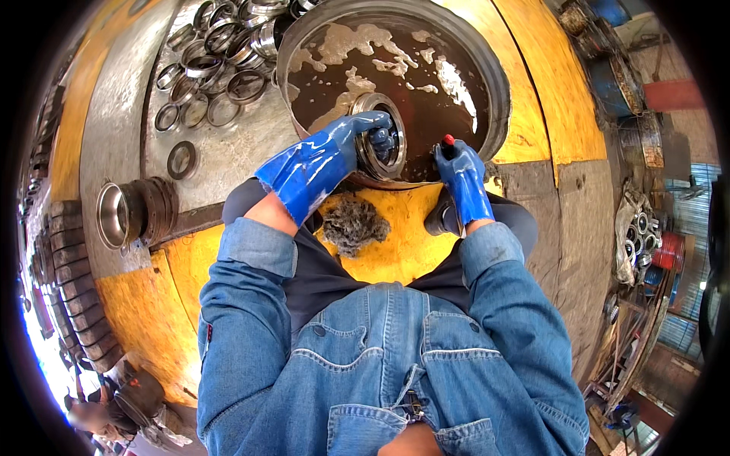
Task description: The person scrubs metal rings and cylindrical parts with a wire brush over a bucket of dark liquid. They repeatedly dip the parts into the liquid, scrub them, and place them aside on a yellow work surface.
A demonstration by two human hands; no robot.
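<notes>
My left hand [325, 156], in a blue rubber glove, is closed round a wide metal ring [401, 137], with its fingers through the opening. The ring is tilted up at the near edge of a round basin [498, 83] of dark liquid with patches of foam. My right hand [465, 181], gloved alike, is closed at the basin's near right rim. A small red-tipped thing [449, 140] sticks up from its fingers; the rest of it is hidden. Between my feet, below the basin, lies a grey fibrous wad [353, 226].
Many metal rings [220, 57] are heaped at the far left, with a single flat ring [182, 159] nearer. A row of larger rings [120, 215] stands at left. Rightward are a bag of rings [639, 235] and drums [608, 83]. Another person [106, 418] is at lower left.
</notes>
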